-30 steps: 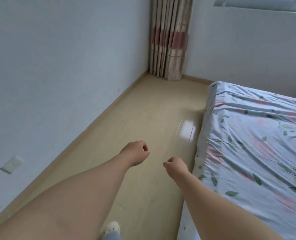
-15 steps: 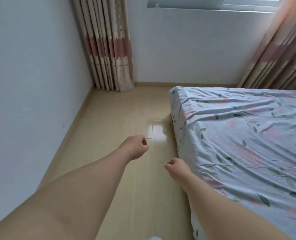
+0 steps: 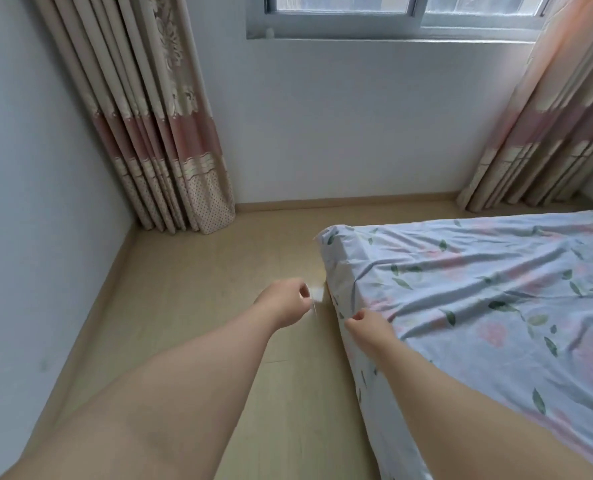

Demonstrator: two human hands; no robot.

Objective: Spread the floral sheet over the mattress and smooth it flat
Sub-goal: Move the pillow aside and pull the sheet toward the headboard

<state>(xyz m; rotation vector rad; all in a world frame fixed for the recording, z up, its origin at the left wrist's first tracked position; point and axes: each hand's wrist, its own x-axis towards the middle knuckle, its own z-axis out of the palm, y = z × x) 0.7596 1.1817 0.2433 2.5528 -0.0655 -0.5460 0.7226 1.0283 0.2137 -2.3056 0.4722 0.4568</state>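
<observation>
Risk first, as a judgement: a one-handed tug from the right hand (image 3: 369, 325) could be dragging the floral sheet (image 3: 478, 306) off its far-left corner or skewing it, because the cloth is lying loose and nothing is pinning the other sides; pulling sideways could also be bunching fresh creases toward the hand instead of flattening them. The right hand is sitting at the left edge of the bed, where the top meets the side drop, with its fingers curled tight and its knuckles against the fabric. I cannot tell whether it is actually pinching the cloth. The left hand (image 3: 284, 304) is hanging over the floor (image 3: 201, 289) just left of the bed, clenched with thumb meeting fingers, grasping nothing and touching nothing. Going outward, the sheet is already covering the mattress, which is hidden under it, and is draping down the left side. Long wrinkles are running across the top toward the right, so smoothing is looking unfinished. Further out, a left curtain (image 3: 156, 133) is hanging in the far-left corner, a right curtain (image 3: 547, 133) is hanging at far right, and a window (image 3: 392, 15) is sitting between them above the far wall (image 3: 340, 116).
</observation>
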